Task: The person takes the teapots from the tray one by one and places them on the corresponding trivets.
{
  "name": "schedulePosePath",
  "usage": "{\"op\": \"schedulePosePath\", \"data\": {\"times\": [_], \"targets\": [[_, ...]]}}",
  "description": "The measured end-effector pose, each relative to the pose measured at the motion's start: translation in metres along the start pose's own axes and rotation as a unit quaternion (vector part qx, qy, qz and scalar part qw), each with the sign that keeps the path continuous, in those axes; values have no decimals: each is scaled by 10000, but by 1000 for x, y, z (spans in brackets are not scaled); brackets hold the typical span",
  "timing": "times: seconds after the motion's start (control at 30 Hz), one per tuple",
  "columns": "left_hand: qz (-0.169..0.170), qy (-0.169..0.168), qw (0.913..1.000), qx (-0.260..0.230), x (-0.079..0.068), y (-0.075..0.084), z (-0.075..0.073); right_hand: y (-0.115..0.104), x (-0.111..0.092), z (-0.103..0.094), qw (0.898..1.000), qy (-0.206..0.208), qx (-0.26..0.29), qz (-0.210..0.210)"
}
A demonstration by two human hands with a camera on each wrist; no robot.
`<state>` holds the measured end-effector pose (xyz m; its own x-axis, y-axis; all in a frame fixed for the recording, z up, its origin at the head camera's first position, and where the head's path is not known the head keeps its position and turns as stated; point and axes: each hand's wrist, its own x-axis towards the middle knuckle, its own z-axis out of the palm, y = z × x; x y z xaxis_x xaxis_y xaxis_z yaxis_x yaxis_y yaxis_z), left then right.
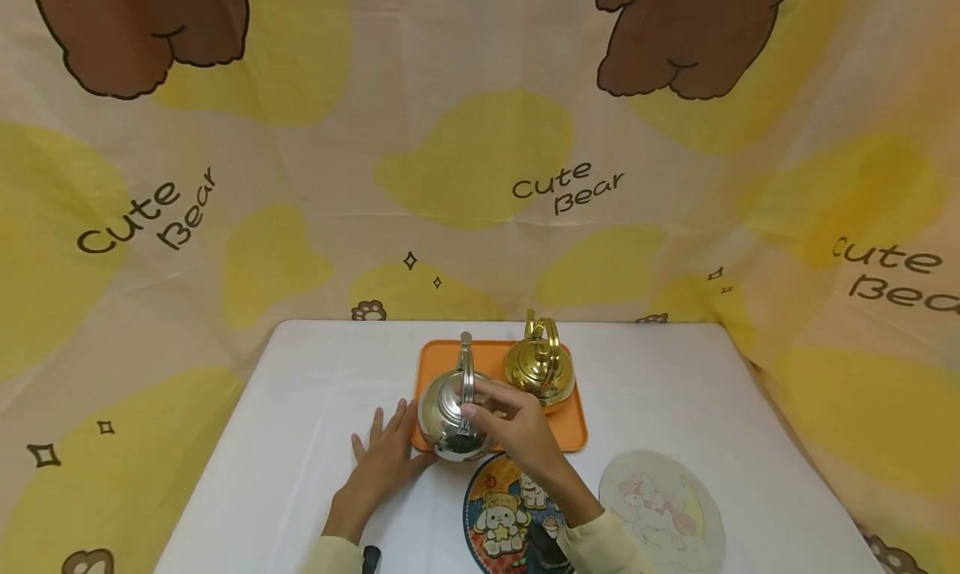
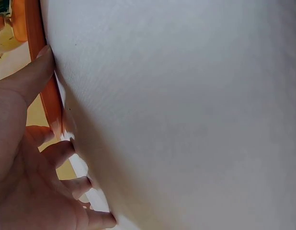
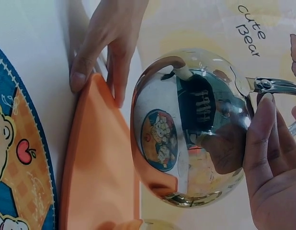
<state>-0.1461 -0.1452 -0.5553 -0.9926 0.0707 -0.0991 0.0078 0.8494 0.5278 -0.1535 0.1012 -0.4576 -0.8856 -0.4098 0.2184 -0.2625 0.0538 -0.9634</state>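
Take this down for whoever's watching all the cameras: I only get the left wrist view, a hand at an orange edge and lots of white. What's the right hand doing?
Observer: In the head view, the right hand has its grip on the handle of a silver kettle.

Operator: Is there another kettle anywhere?

Observer: Yes, a gold kettle, at the far right corner of the orange tray.

Operator: What lies on the table, on the person's side of that tray?

Observer: Two round mats: a colourful one, and a paler one to its right.
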Motion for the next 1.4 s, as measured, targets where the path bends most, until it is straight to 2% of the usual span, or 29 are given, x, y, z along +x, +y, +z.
{"op": "schedulePosePath", "data": {"times": [0.6, 1.1, 1.4], "targets": [[-112, -40, 9999, 42, 3, 1, 0, -7, -15, -5, 9997, 5, 79, -246], [-85, -53, 9999, 122, 3, 1, 0, -9, -28, -11, 9999, 69, 33, -144], [-154, -106, 9997, 177, 3, 0, 1, -10, -33, -13, 9996, 69, 85, -262]]}}
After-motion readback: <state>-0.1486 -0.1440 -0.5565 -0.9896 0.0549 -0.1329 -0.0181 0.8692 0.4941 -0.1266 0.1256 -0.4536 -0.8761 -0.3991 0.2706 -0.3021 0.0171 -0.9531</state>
